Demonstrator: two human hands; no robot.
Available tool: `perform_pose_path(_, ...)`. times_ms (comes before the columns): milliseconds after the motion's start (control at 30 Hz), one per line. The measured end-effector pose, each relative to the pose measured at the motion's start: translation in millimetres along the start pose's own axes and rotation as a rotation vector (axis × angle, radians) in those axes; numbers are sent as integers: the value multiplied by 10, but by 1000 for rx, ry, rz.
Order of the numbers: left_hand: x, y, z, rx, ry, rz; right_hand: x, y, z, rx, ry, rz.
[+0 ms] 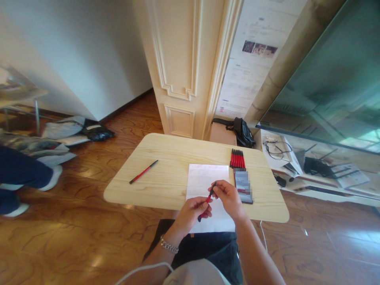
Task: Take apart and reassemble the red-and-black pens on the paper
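Between my two hands is a red and black pen (209, 198), tilted over a white sheet of paper (208, 174). My left hand (194, 211) is closed round its lower red part. At its black upper end, the fingers of my right hand (227, 196) pinch it. To the left on the table lies a single red and black pen (143, 171). Several more pens of that kind form a neat row (237, 159) at the right, with a dark-edged phone-like object (243, 186) just below them, its surface partly pixelated.
The light wooden table (166, 154) has rounded corners. Beyond it stand a cream panelled door (178, 59), a black bag (243, 132) and a low white cabinet with cables (277, 148). A person's legs (26, 170) and plastic bags (63, 126) are at the left.
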State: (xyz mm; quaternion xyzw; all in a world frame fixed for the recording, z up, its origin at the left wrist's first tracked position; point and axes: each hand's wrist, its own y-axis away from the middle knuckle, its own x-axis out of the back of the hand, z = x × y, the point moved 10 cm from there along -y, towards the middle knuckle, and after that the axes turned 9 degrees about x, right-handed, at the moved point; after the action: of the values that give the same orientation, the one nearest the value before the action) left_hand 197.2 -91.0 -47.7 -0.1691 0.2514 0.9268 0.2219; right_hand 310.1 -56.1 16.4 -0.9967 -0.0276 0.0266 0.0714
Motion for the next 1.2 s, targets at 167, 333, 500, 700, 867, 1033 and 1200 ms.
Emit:
perform_pose_path(167,-54,22,5,13,24,-29,12,13,30,-17,-3,7)
perform_pose_path(333,-47,30,-4,13,50,33,11,-12,129,-28,63,24)
perform_pose_path(500,137,26,106,-135,-148,292,155,-7,219,-3,310,232)
perform_pose_path(700,131,-26,43,-98,-76,248,-12,-20,201,-28,39,119)
perform_pose_path(867,111,-20,60,-121,-97,236,71,-21,224,-17,43,199)
perform_pose_path(1033,127,-26,14,-106,-56,237,-25,-24,269,-40,-49,144)
perform_pose_path(1200,140,-5,53,-111,-79,253,17,-38,232,-43,-18,174)
